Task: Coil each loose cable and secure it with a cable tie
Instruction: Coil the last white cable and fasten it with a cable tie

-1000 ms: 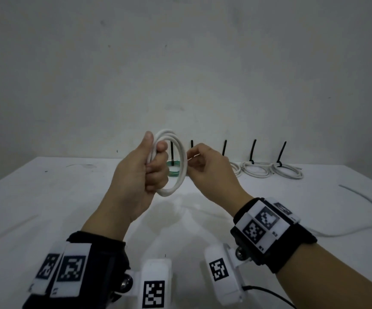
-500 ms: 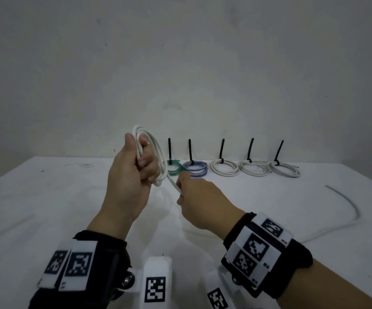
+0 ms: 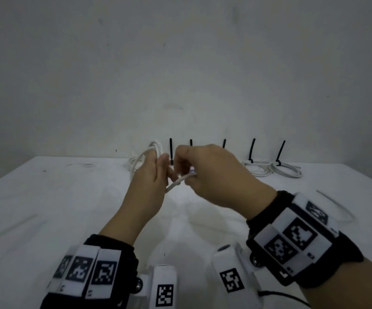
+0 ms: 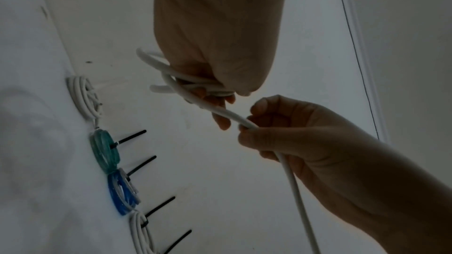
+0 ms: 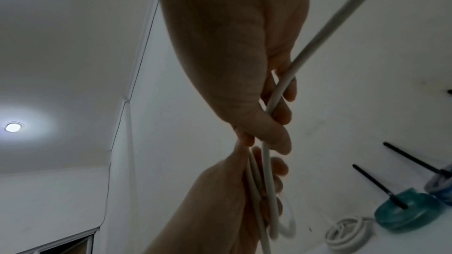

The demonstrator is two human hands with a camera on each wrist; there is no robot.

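No text or numbers I can read anywhere; only black-and-white square code markers on my left wristband (image 3: 87, 273) and right wristband (image 3: 292, 239), tiny print beside them too blurred

The cable (image 4: 229, 114) had a smooth white plastic sheath with a dull sheen. The ties (image 4: 130, 137) were thin matt black plastic strips. The green coil (image 5: 407, 212) and blue coil (image 4: 121, 193) looked glossy, slightly translucent plastic. The table (image 3: 47, 197) was matt white, smooth, with faint scuffs and specks. The wristbands (image 3: 345, 259) looked like black cloth carrying matt printed white tags.
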